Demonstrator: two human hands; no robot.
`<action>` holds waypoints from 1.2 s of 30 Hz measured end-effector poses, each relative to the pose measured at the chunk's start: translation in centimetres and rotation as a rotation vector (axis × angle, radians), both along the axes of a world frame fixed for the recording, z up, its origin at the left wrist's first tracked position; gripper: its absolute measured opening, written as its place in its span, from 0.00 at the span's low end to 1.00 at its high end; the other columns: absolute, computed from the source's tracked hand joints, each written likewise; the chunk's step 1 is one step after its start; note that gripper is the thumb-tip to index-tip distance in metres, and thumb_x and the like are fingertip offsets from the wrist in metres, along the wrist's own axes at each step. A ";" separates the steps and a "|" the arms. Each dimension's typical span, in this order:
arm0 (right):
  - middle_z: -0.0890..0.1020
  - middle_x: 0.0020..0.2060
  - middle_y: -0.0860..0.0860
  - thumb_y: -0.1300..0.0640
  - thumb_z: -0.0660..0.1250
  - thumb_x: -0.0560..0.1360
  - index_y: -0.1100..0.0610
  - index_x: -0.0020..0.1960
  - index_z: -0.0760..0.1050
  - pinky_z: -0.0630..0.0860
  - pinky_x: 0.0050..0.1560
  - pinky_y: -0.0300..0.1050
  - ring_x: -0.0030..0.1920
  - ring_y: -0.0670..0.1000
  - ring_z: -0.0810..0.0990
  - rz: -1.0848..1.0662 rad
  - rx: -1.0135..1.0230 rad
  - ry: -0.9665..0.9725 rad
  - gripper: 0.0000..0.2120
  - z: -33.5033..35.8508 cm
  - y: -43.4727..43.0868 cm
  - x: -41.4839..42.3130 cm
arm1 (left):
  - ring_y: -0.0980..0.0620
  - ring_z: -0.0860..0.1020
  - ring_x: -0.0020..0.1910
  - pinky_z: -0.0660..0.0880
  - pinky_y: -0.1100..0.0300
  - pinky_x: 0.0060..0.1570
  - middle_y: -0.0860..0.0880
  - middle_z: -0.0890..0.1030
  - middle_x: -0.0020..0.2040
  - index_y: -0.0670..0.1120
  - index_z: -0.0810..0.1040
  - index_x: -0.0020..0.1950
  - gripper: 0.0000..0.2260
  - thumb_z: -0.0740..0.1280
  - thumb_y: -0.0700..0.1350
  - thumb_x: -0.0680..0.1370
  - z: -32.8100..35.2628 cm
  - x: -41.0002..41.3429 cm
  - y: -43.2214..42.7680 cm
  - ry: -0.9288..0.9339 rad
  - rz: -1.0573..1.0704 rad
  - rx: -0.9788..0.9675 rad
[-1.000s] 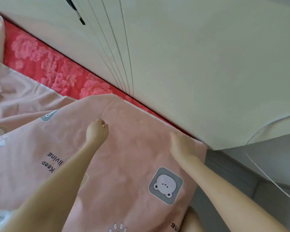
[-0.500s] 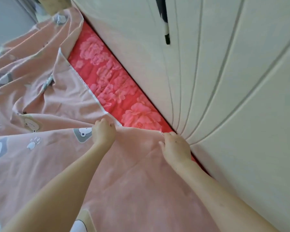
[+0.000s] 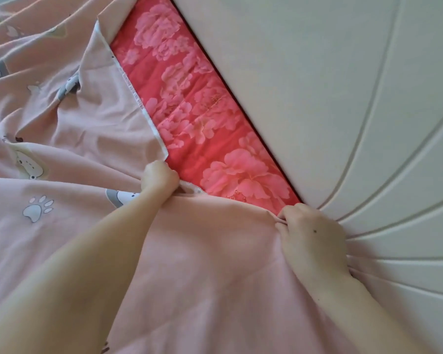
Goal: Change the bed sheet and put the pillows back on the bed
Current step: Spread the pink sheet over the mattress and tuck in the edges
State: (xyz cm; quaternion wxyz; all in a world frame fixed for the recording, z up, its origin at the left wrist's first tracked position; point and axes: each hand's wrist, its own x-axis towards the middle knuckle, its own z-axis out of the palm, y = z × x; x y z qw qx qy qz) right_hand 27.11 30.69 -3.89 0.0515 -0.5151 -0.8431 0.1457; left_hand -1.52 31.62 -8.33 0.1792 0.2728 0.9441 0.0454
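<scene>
Pink bed sheet [image 3: 202, 251] is lying rumpled across the bed, stopping short of the cream headboard [image 3: 343, 98] and leaving red floral bedding [image 3: 202, 111] showing; left hand [image 3: 160, 176] and right hand [image 3: 310, 231] are both gripping its edge in curled fingers.

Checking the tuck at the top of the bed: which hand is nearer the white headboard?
Right. The right hand grips the pink sheet close beside the headboard; the left hand grips it farther off, across the red floral cover.

Left hand [image 3: 160, 175] fingers hidden in pink sheet [image 3: 202, 251]; sheet cut off left.
</scene>
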 end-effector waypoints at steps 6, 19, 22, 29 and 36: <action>0.74 0.28 0.53 0.70 0.69 0.64 0.57 0.33 0.74 0.70 0.26 0.46 0.30 0.59 0.76 -0.044 0.317 0.131 0.09 2.6 0.0 1.5 | 0.41 0.80 0.43 0.77 0.54 0.47 0.41 0.78 0.37 0.47 0.70 0.32 0.12 0.60 0.43 0.75 8.7 -3.2 7.6 -0.129 -0.030 0.510; 0.80 0.39 0.55 0.65 0.55 0.68 0.57 0.52 0.81 0.71 0.28 0.46 0.34 0.58 0.77 -0.034 0.502 -0.051 0.20 5.3 0.5 0.9 | 0.54 0.75 0.51 0.72 0.62 0.48 0.54 0.76 0.56 0.50 0.69 0.69 0.18 0.55 0.39 0.81 9.5 5.3 15.9 -0.690 -0.017 0.696; 0.82 0.48 0.59 0.65 0.54 0.68 0.58 0.46 0.82 0.76 0.35 0.48 0.42 0.60 0.80 -0.032 0.412 -0.052 0.18 5.0 -0.3 0.9 | 0.54 0.68 0.67 0.66 0.63 0.60 0.53 0.69 0.70 0.50 0.62 0.74 0.23 0.52 0.37 0.80 8.7 5.8 13.1 -0.574 -0.056 0.638; 0.83 0.47 0.59 0.66 0.51 0.65 0.60 0.45 0.82 0.80 0.44 0.50 0.47 0.60 0.82 0.023 0.287 0.062 0.22 5.6 -7.5 3.6 | 0.46 0.73 0.61 0.64 0.60 0.51 0.49 0.76 0.62 0.49 0.71 0.67 0.16 0.58 0.42 0.80 10.6 9.7 2.0 -0.043 -0.418 0.379; 0.84 0.46 0.53 0.63 0.50 0.65 0.57 0.47 0.83 0.80 0.42 0.48 0.48 0.57 0.84 -0.036 -0.023 -0.068 0.24 4.8 -20.3 11.3 | 0.36 0.78 0.55 0.75 0.45 0.55 0.42 0.81 0.56 0.45 0.82 0.53 0.14 0.60 0.46 0.74 8.7 18.9 -15.8 0.018 -1.053 0.249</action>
